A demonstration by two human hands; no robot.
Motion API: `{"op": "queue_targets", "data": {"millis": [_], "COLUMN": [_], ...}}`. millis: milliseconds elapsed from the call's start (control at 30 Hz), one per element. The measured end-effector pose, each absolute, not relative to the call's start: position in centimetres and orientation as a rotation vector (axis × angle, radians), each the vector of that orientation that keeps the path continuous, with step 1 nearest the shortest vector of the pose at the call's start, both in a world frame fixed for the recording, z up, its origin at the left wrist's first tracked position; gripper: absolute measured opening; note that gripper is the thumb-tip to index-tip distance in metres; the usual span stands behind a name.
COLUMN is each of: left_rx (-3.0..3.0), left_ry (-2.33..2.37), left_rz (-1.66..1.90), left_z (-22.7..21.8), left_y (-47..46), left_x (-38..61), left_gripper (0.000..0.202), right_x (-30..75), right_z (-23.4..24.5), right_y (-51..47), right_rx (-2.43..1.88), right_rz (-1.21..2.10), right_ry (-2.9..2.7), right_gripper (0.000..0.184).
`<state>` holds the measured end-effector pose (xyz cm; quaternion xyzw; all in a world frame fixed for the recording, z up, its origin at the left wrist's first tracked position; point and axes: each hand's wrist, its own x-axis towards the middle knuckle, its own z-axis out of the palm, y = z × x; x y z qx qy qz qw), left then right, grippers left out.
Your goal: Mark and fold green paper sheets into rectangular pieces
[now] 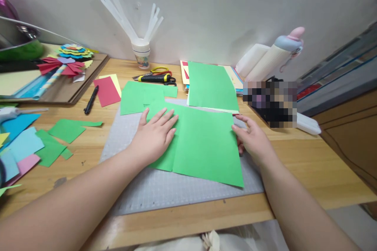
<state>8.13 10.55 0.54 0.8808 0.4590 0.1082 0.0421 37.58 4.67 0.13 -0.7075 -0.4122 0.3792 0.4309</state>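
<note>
A large sheet of green paper (208,145) with a vertical crease lies on a grey cutting mat (141,196). Flat on its left part rests my left hand (156,135), fingers spread. My right hand (251,139) has the sheet's right edge between the thumb and the curled fingers, which are partly hidden. Just behind my left hand are smaller green paper pieces (132,96). Another green sheet (212,86) lies on a stack of papers beyond the mat.
Green scraps (69,130), a black pen (91,100) and red paper (107,91) lie at left. Behind the mat are a yellow-black utility knife (154,77), scissors (161,70) and a paper cup (141,57) with white sticks. A phone-like blurred object (273,104) sits at right.
</note>
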Motion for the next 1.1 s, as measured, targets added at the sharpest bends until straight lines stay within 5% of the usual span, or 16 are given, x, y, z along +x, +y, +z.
{"op": "queue_targets", "data": {"millis": [1100], "left_rx": [2.665], "left_ry": [1.527], "left_rz": [0.092], "left_z": [-0.5], "left_y": [9.8], "left_x": [7.9], "left_gripper": [0.055], "right_x": [37.7], "right_z": [0.2], "right_y": [4.8], "right_rx": [-1.784], "right_rz": [0.99], "right_ry": [-1.167], "right_gripper": [0.059]}}
